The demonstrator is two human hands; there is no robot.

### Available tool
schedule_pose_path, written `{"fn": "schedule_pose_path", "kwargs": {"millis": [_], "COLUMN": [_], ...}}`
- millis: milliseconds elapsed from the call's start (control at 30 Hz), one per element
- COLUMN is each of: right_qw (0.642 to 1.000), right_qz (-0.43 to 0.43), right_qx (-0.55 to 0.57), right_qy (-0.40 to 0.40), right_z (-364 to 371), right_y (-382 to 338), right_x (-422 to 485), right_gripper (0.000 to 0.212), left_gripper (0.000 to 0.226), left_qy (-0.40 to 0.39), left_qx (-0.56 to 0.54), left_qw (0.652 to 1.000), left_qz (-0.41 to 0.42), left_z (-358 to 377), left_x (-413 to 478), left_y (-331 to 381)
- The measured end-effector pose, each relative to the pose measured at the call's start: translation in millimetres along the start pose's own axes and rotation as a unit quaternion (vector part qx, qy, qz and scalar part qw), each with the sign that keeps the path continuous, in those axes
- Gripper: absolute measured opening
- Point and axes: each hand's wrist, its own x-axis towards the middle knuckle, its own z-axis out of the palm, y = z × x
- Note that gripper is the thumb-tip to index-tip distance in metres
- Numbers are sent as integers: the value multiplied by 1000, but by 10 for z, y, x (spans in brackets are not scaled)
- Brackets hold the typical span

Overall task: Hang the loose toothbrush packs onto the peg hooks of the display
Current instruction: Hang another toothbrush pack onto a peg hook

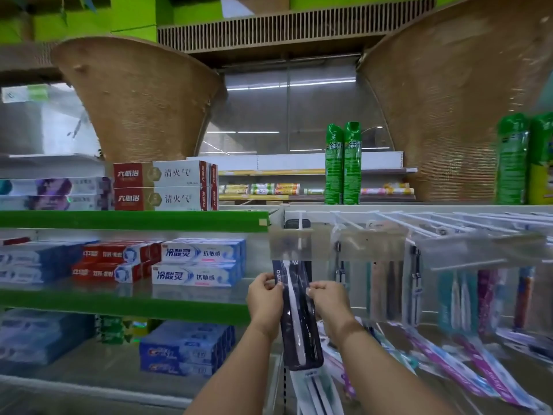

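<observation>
Dark pack [299, 333] upright, left hand [264, 298] pinching its 9 o'clock edge, right hand [327, 298] pinching 3 o'clock edge, top behind clear strip [368, 245] at 12 (hooked or not, cannot tell), loose packs [466, 363] at 5.

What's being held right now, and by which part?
Both hands hold one dark toothbrush pack: the left hand pinches its left edge, the right hand its right edge, in the upper half.

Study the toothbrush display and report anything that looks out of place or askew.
Loose toothbrush packs lie slanted in a heap beneath the peg hooks, not hanging like the hung packs above. The left hand and right hand hold one dark pack upright.
</observation>
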Motion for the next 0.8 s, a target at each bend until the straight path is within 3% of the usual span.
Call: {"fn": "schedule_pose_path", "kwargs": {"millis": [267, 367, 500, 667, 800], "right_qw": [1000, 1000, 1000, 998, 998], "right_qz": [5, 9, 23, 48, 38], "right_qx": [-5, -19, -18, -8, -29], "right_qy": [8, 8, 9, 32, 42], "right_z": [60, 89, 85, 42, 43], "right_y": [-63, -119, -148, -71, 13], "right_x": [255, 343, 457, 628, 761], "right_gripper": [8, 8, 23, 27, 13], "left_gripper": [33, 26, 12, 5, 28], "left_qy": [-5, 26, 45, 36, 16], "left_qx": [-10, 47, 90, 50, 22], "left_qw": [1000, 999, 995, 997, 995], "left_qz": [-14, 6, 16, -47, -100], "left_z": [109, 142, 234, 371, 438], "left_x": [214, 320, 435, 511, 588], "left_y": [7, 51, 78, 0, -46]}}
